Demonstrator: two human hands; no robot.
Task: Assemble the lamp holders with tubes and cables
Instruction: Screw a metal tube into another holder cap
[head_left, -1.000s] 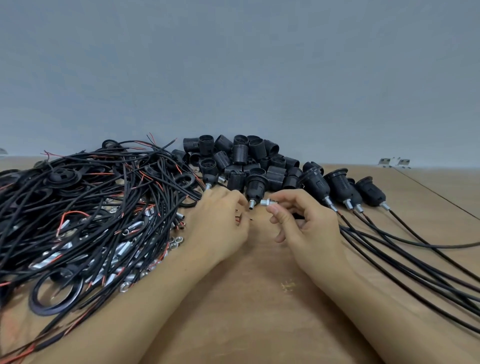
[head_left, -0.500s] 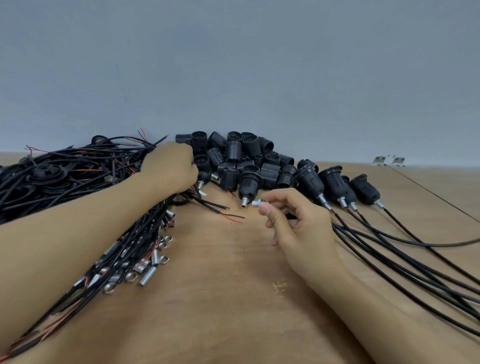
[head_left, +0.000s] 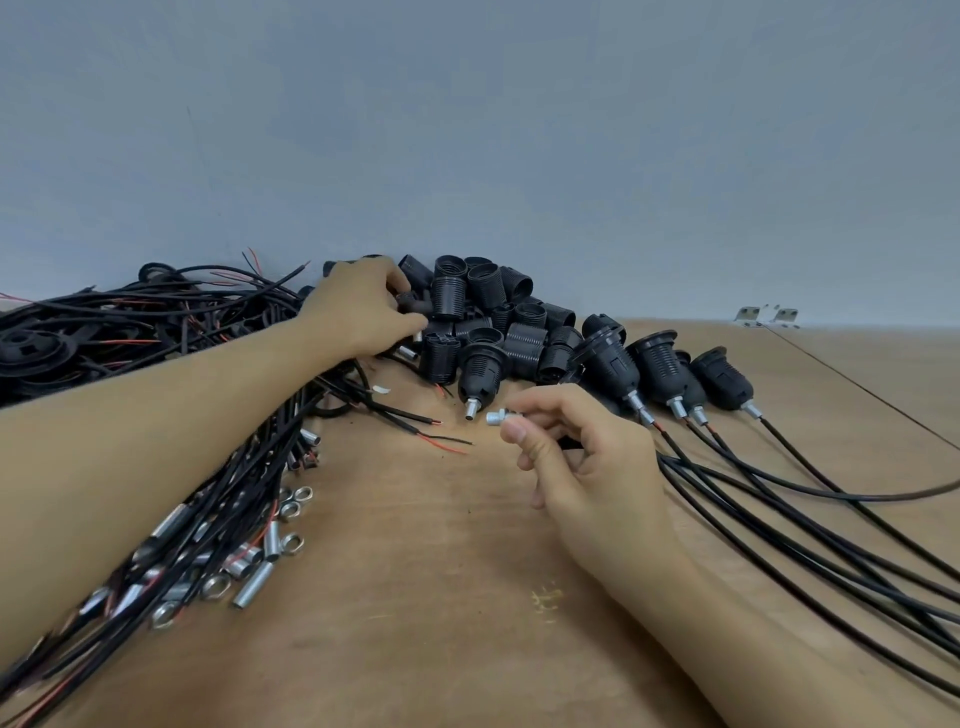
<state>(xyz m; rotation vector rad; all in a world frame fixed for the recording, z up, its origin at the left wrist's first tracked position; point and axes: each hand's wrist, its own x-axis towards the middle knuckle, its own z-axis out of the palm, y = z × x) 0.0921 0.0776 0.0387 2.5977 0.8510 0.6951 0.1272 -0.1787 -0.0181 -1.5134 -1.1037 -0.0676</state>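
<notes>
A heap of black threaded lamp holders (head_left: 485, 317) lies at the back of the wooden table (head_left: 415, 597). My left hand (head_left: 363, 312) reaches into the heap's left side, its fingers curled round a black holder part (head_left: 410, 303). My right hand (head_left: 582, 457) hovers over the middle of the table and pinches a small silver metal tube (head_left: 496, 417) between thumb and forefinger. One holder with a tube in its end (head_left: 480, 371) stands just beyond that tube. A tangle of black cables (head_left: 156, 332) with red and black wire ends fills the left side.
Several assembled holders with tubes and cables (head_left: 665, 371) lie in a row at the right, their cables (head_left: 779, 525) trailing toward the near right edge. Loose silver tubes and nuts (head_left: 270, 551) lie scattered beside the cable tangle. Two small metal brackets (head_left: 766, 315) sit far right.
My left hand has left the table's middle and reached up and back into the holder heap. My right hand has stayed nearly still, holding the silver tube.
</notes>
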